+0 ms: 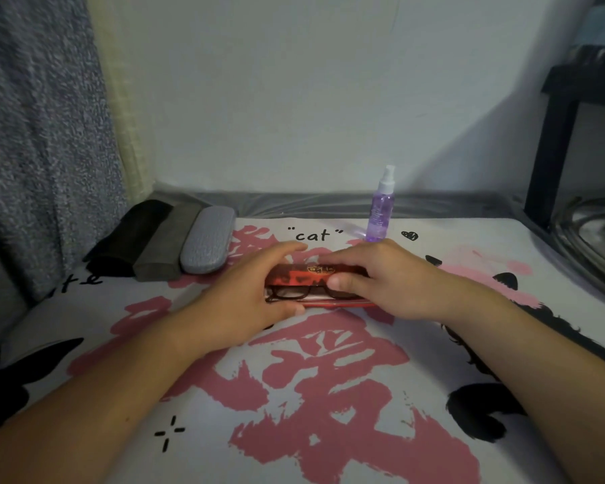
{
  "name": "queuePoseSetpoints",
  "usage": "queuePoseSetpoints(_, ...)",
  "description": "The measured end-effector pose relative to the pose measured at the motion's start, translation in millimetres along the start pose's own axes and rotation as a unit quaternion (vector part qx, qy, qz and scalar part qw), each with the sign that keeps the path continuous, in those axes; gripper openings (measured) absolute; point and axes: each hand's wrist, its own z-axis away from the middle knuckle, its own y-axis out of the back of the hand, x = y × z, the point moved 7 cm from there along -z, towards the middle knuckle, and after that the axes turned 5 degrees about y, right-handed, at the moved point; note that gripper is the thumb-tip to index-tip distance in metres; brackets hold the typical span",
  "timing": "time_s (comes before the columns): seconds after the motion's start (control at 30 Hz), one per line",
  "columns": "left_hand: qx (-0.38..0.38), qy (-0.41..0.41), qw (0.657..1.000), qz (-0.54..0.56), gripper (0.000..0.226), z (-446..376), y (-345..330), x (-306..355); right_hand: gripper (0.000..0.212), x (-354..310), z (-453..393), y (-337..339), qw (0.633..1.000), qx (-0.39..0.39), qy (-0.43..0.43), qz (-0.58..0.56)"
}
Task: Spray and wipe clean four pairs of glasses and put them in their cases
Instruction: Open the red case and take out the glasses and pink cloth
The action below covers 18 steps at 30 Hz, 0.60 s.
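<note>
1. Two bare forearms reach in from the near edge over a printed cloth [315, 396] with pink and black marks on white.
2. The left hand [248, 291] curls around the left end of a red-and-black patterned case [304, 275], its thumb at the near side and its fingers over the lid.
3. The right hand [381, 284] grasps the right part of the same case, fingers laid across the lid and the thumb pressed on the lid's front edge.
4. The case lies at the middle of the cloth, its lid partly lowered; a pair of black-framed glasses [294, 293] lies inside, showing through the gap at the front.
5. Farther back on the left, three closed cases lie side by side, touching: a black case [126, 235], a dark grey case [165, 249] and a light grey textured case [208, 239].
6. Beyond the hands, a purple spray bottle [380, 209] with a white nozzle stands upright near the cloth's far edge, by the word "cat".
7. A pale wall [294, 82] closes the back.
</note>
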Motion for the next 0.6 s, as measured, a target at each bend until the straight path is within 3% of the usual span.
queuePoseSetpoints(0.1,0.005,0.015,0.999,0.038,0.096,2,3,2,0.033,-1,-1,1,1.000,0.000,0.001,0.002)
queuePoseSetpoints(0.23,0.015,0.019,0.999,0.037,0.105,2,3,5,0.057,16,-9,13,0.996,0.062,-0.066,0.006)
queuePoseSetpoints(0.4,0.030,0.048,0.998,0.029,0.099,3,6,1,0.030,25,1,17,0.978,0.176,-0.095,-0.063)
queuePoseSetpoints(0.53,0.043,0.073,0.996,0.013,0.102,3,8,-5,0.010,32,21,46,0.928,0.351,-0.110,-0.059)
queuePoseSetpoints(0.6,0.052,0.088,0.995,0.013,0.105,4,11,-10,0.013,39,24,47,0.934,0.326,-0.128,-0.077)
